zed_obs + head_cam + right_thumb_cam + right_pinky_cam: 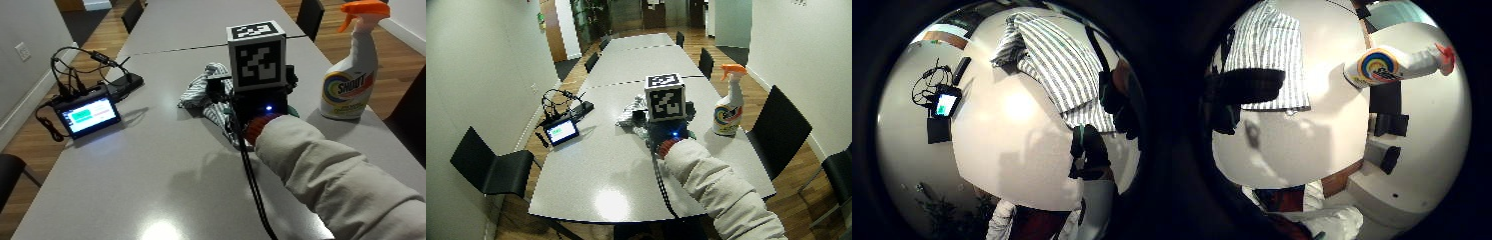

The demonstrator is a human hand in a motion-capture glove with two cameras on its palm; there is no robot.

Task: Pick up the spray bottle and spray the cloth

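Note:
A white spray bottle [349, 75] with an orange trigger head stands upright near the right edge of the grey table [166, 165]. A grey and white striped cloth [200, 92] lies crumpled near the table's middle. My gloved right hand [266, 107] hovers over the near end of the cloth, to the left of the bottle and apart from it. The little finger side palm view shows the cloth [1267, 50] and the bottle [1397, 62], with a black finger [1247, 85] loosely bent over the cloth. In the thumb side palm view the cloth [1057, 65] lies below relaxed fingers [1094, 150]. The hand holds nothing.
A small screen device [86, 115] with black cables sits near the table's left edge. Black chairs [492, 170] stand on both sides of the table. A second table [639, 45] adjoins at the far end.

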